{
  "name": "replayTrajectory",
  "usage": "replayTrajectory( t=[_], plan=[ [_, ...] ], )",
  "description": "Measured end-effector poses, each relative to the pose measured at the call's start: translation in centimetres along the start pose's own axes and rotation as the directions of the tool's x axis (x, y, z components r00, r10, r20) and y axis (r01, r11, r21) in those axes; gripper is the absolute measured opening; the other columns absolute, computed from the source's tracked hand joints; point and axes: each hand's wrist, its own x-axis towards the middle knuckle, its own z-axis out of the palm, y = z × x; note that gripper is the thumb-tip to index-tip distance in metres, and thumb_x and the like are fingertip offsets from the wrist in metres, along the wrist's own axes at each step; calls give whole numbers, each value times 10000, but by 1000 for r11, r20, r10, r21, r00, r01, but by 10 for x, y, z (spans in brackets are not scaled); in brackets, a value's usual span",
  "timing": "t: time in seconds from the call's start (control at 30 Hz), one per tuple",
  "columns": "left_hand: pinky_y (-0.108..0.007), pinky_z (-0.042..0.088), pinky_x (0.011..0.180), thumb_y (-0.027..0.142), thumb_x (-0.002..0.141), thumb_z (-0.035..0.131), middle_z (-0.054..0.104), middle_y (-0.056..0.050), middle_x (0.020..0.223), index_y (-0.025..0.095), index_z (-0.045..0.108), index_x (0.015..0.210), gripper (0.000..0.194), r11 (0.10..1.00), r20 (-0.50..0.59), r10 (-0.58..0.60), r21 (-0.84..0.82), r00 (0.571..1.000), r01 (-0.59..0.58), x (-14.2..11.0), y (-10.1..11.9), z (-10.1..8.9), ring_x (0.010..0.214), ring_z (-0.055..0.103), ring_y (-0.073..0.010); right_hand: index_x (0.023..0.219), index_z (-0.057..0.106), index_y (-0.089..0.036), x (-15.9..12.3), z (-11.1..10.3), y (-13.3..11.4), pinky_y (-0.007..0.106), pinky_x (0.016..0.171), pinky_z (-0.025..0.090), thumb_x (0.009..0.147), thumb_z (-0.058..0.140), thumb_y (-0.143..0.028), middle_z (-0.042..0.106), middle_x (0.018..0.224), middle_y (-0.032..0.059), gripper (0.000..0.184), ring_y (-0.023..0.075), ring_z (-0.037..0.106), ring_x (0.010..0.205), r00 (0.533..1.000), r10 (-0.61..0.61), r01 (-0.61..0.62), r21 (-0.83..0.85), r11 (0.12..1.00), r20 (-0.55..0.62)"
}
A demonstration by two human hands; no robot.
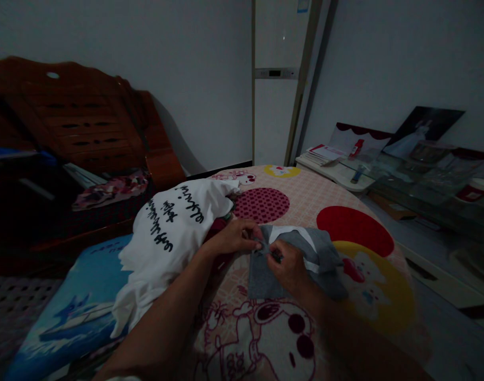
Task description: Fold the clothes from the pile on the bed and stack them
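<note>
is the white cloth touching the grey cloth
Apart. The head view shows pink patterned tablecloth and the left hand between the white cloth and the grey cloth.

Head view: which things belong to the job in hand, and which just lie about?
In use:
- left hand and right hand on grey and white cloth
- pink patterned tablecloth beneath

Apparently lying about:
- white cloth with black lettering
- red and white cup
</note>
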Motion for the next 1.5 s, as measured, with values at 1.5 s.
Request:
replayTrajectory(
  t=[1.5],
  plan=[
    [-181,317,504,146,744,561,569,23,525,133,637,586,176,969,110,-98,237,989,70,-6,-7,-8,492,469,-76,821,616,-197,1,5,-2,307,715,457,886,527,-143,637,793,41,122,182,581,778,975,-203,209,-51,977,92]
  ],
)
